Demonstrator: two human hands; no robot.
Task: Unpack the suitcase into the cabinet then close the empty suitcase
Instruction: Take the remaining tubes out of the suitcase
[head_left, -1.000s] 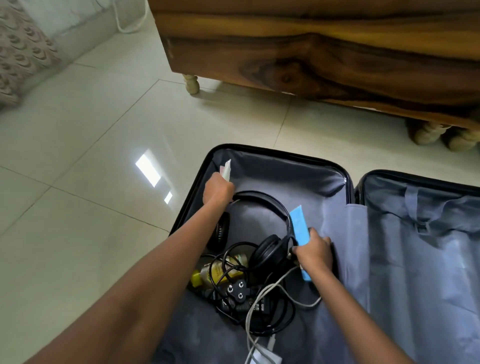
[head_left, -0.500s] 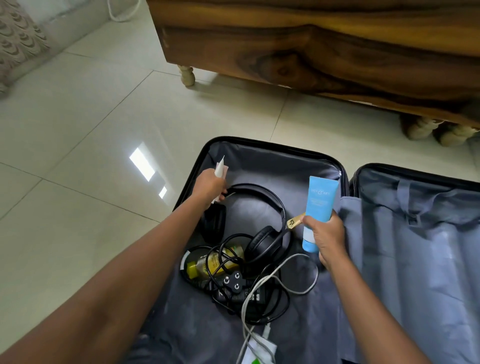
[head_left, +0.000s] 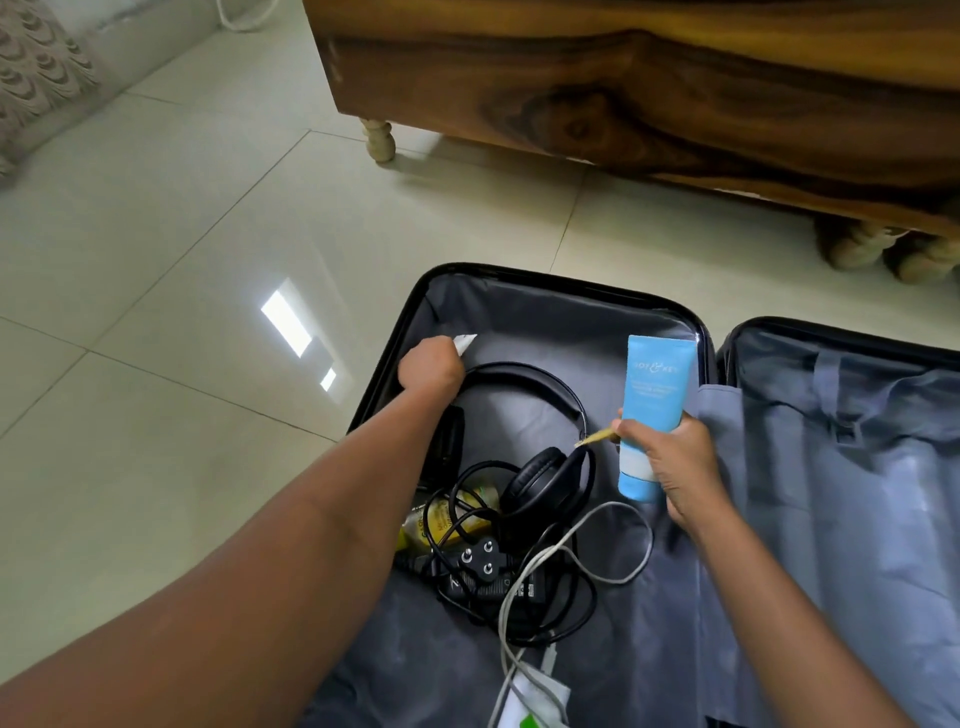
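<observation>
left hand (head_left: 431, 366), above the headphones (head_left: 540, 483), fists a mostly hidden white item (head_left: 464, 340); right hand (head_left: 675, 462), right of them, grips a tube (head_left: 655, 389); cords half-hide a bottle (head_left: 441, 519).

black cables (head_left: 589, 597) tangled over yellow bottle (head_left: 441, 519), bare lining (head_left: 667, 623) beside headphones (head_left: 540, 483)

Reaches forward and down with both bare forearms. Clenches the left hand (head_left: 431, 364), knuckles up, round a small white item (head_left: 466, 340) poking out beyond the fingers. Grips a blue tube (head_left: 655, 395) upright in the right hand (head_left: 672, 460), fingers wrapped round its lower part, a thin tan stick (head_left: 595, 440) jutting out past the fingertips.
</observation>
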